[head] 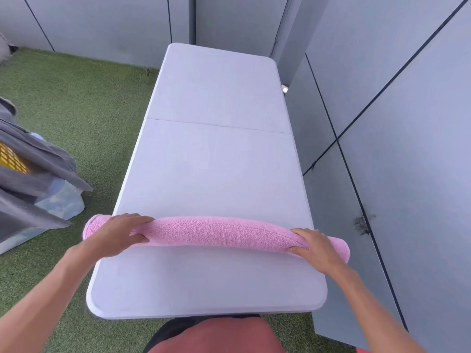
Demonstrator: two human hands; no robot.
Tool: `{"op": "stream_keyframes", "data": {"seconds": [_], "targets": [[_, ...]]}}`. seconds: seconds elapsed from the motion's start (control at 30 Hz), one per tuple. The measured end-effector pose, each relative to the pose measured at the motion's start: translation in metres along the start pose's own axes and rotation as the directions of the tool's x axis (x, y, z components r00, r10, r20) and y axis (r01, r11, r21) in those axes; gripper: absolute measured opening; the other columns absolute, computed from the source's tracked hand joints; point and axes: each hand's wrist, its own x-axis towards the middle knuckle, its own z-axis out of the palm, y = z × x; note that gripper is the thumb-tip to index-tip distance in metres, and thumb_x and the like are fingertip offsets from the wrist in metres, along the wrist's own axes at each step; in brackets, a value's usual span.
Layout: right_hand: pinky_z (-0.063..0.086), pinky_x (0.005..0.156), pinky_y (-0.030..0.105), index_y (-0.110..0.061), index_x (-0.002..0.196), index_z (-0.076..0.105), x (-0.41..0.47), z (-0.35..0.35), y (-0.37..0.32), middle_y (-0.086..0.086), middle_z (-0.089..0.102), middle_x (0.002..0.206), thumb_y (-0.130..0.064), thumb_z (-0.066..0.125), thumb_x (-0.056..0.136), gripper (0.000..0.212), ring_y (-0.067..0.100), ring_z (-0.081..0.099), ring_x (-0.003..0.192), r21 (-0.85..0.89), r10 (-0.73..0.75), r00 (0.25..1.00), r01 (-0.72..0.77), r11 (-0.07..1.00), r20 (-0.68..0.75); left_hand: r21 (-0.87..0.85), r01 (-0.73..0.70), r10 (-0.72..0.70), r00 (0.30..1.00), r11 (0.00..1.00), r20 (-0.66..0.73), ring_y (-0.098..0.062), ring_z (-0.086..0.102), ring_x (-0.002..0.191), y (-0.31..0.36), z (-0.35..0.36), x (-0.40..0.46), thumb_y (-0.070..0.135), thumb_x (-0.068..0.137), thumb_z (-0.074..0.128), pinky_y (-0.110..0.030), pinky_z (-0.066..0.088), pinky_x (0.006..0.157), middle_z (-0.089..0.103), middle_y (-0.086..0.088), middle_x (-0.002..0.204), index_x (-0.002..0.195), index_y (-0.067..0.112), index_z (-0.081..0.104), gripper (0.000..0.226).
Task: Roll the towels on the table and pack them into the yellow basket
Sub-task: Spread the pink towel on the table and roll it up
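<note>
A pink towel (216, 231) lies rolled into a long tube across the near part of the white folding table (216, 169), its ends overhanging both side edges. My left hand (119, 234) grips the roll near its left end, fingers over the top and thumb underneath. Near the right end my right hand (314, 247) holds the roll the same way, fingers curled over it. The yellow basket (11, 157) shows only as a patch of yellow lattice at the far left, mostly hidden under grey cloth.
Grey cloth (33, 179) and a pale plastic bag (62, 201) are heaped on the green artificial turf (84, 105) left of the table. Grey wall panels (407, 123) stand close along the table's right side and behind its far end.
</note>
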Motion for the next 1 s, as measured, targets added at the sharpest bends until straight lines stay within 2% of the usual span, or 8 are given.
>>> {"op": "stream_keyframes", "data": {"seconds": [0.07, 0.17, 0.27, 0.37, 0.5, 0.73, 0.87, 1.0], "targets": [[0.032, 0.106, 0.044, -0.034, 0.130, 0.052, 0.000, -0.002, 0.004, -0.012, 0.058, 0.125, -0.089, 0.035, 0.068, 0.084, 0.016, 0.051, 0.117, -0.003, 0.005, 1.000, -0.005, 1.000, -0.030, -0.062, -0.002, 0.002, 1.000, 0.998, -0.001, -0.021, 0.058, 0.108, -0.001, -0.005, -0.001, 0.028, 0.083, 0.073, -0.032, 0.039, 0.093, 0.063, 0.004, 0.115, 0.131, 0.028, 0.056, 0.051], [0.021, 0.115, 0.041, -0.030, 0.139, 0.043, -0.006, 0.002, 0.007, -0.011, 0.044, 0.142, -0.058, 0.046, 0.090, 0.056, 0.017, 0.031, 0.139, 0.029, 0.023, 0.977, -0.018, 0.999, -0.211, 0.007, -0.048, 0.048, 0.966, 0.999, -0.254, -0.027, 0.052, 0.123, 0.000, 0.001, -0.006, 0.024, 0.085, 0.071, -0.046, 0.034, 0.106, 0.059, -0.003, 0.131, 0.134, 0.018, 0.055, 0.051], [0.008, 0.117, 0.043, -0.032, 0.148, 0.032, -0.017, 0.001, 0.016, -0.012, 0.028, 0.154, -0.038, 0.049, 0.097, 0.054, 0.015, 0.011, 0.147, -0.046, 0.040, 0.969, -0.053, 0.998, -0.242, 0.079, -0.066, 0.088, 0.944, 0.995, -0.317, -0.031, 0.044, 0.133, -0.007, 0.012, -0.015, 0.021, 0.084, 0.070, -0.052, 0.029, 0.111, 0.052, -0.009, 0.139, 0.138, 0.014, 0.051, 0.058], [0.011, 0.115, 0.042, -0.030, 0.146, 0.035, -0.015, 0.005, 0.021, -0.012, 0.036, 0.148, -0.034, 0.055, 0.095, 0.055, 0.015, 0.023, 0.142, -0.116, 0.032, 0.974, -0.059, 0.991, -0.225, 0.102, -0.092, 0.121, 0.937, 0.991, -0.327, -0.034, 0.049, 0.127, -0.005, 0.020, -0.020, 0.015, 0.080, 0.074, -0.049, 0.032, 0.108, 0.055, -0.013, 0.134, 0.138, 0.010, 0.050, 0.063], [0.035, 0.101, 0.041, -0.024, 0.131, 0.052, 0.002, 0.005, 0.010, -0.004, 0.059, 0.119, -0.032, 0.062, 0.090, 0.044, 0.023, 0.048, 0.118, -0.022, 0.078, 0.970, -0.085, 0.996, -0.230, 0.090, 0.028, 0.007, 0.933, 0.996, -0.359, -0.037, 0.059, 0.104, 0.008, 0.018, -0.012, 0.011, 0.077, 0.078, -0.052, 0.046, 0.090, 0.065, -0.011, 0.114, 0.130, 0.009, 0.058, 0.056], [0.041, 0.080, 0.040, -0.022, 0.113, 0.058, -0.006, 0.020, -0.057, 0.000, 0.062, 0.105, -0.046, 0.060, 0.088, 0.034, 0.027, 0.055, 0.098, -0.153, 0.163, 0.960, -0.201, 0.968, -0.229, -0.033, 0.422, -0.414, 0.868, 0.906, -0.274, -0.035, 0.061, 0.080, 0.101, 0.009, -0.012, 0.037, 0.080, 0.069, -0.034, 0.036, 0.063, 0.063, -0.010, 0.086, 0.088, 0.018, 0.061, 0.022], [0.044, 0.079, 0.042, -0.014, 0.116, 0.053, 0.000, 0.049, -0.122, 0.007, 0.057, 0.111, -0.045, 0.060, 0.089, 0.042, 0.032, 0.053, 0.102, -0.069, 0.128, 0.971, -0.144, 0.987, -0.200, -0.103, 0.446, -0.453, 0.890, 0.889, -0.052, -0.035, 0.061, 0.096, 0.172, 0.036, 0.005, 0.048, 0.081, 0.063, -0.033, 0.039, 0.068, 0.065, -0.012, 0.106, 0.108, 0.011, 0.055, 0.046], [0.041, 0.096, 0.042, -0.014, 0.133, 0.043, 0.000, 0.057, -0.139, 0.008, 0.047, 0.124, -0.042, 0.058, 0.091, 0.053, 0.031, 0.046, 0.115, 0.161, 0.123, 0.986, -0.103, 0.982, -0.115, -0.325, 0.447, -0.454, 0.889, 0.833, 0.060, -0.033, 0.061, 0.091, 0.201, 0.059, 0.009, 0.048, 0.079, 0.068, -0.036, 0.046, 0.072, 0.062, -0.010, 0.098, 0.106, 0.007, 0.048, 0.053]]}}
